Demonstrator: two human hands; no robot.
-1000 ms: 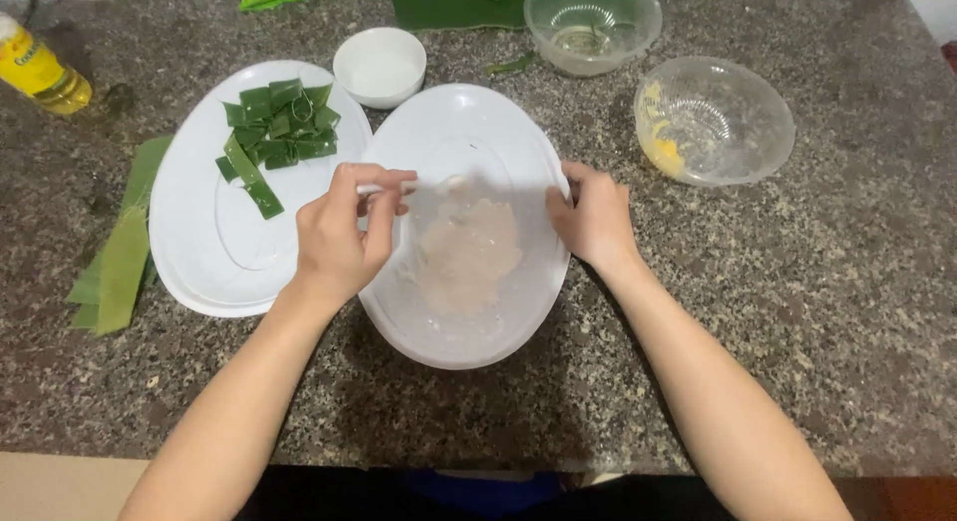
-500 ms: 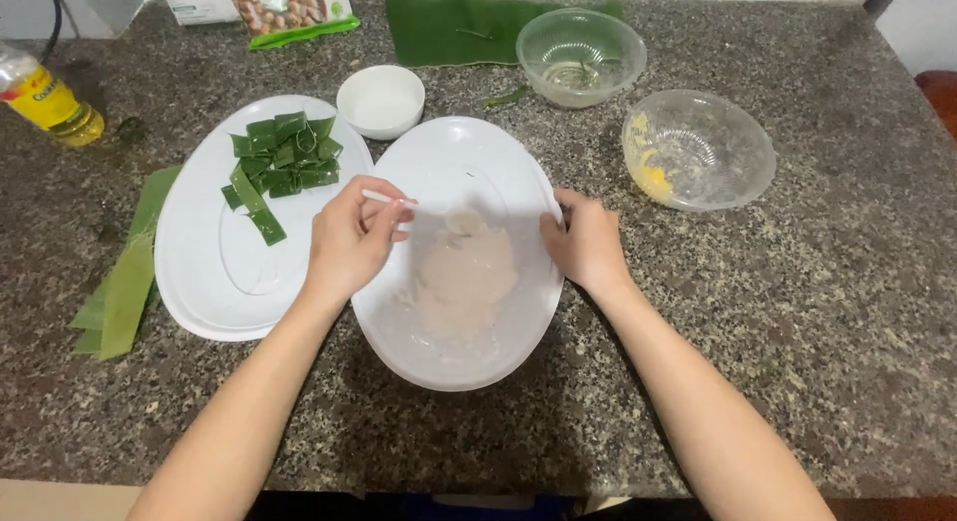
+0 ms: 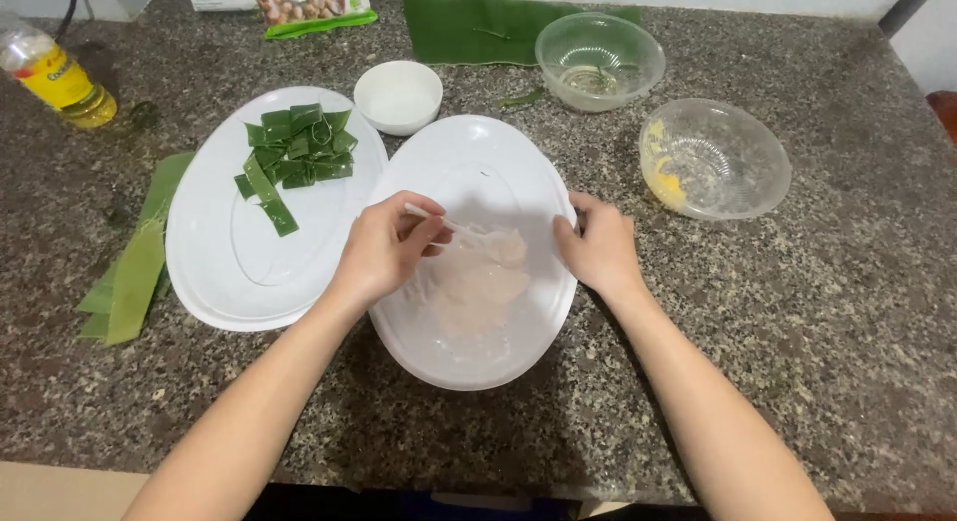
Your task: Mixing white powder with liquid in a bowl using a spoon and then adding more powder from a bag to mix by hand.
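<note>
A white oval platter [image 3: 469, 162] lies in front of me with a pale pinkish paste [image 3: 474, 287] spread in its middle. My left hand [image 3: 384, 247] is closed on a thin white spoon [image 3: 469, 230] whose tip rests in the paste. Fingers of my right hand [image 3: 598, 247] grip the platter's right rim. To the left lies a second white oval platter [image 3: 214, 272] with several cut green leaf pieces [image 3: 297, 152] on it.
A small white bowl [image 3: 399, 95] stands behind the platters. Two clear bowls sit at the back right, one [image 3: 598, 57] nearly bare, one [image 3: 713, 160] with yellow residue. Leaf strips [image 3: 130, 257] lie at left, an oil bottle [image 3: 55, 72] far left, a banana leaf [image 3: 478, 27] and snack bag [image 3: 304, 2] behind.
My left hand has shifted the spoon in the paste. My view has tilted, so the counter sits lower in the frame. The right hand stays on the rim.
</note>
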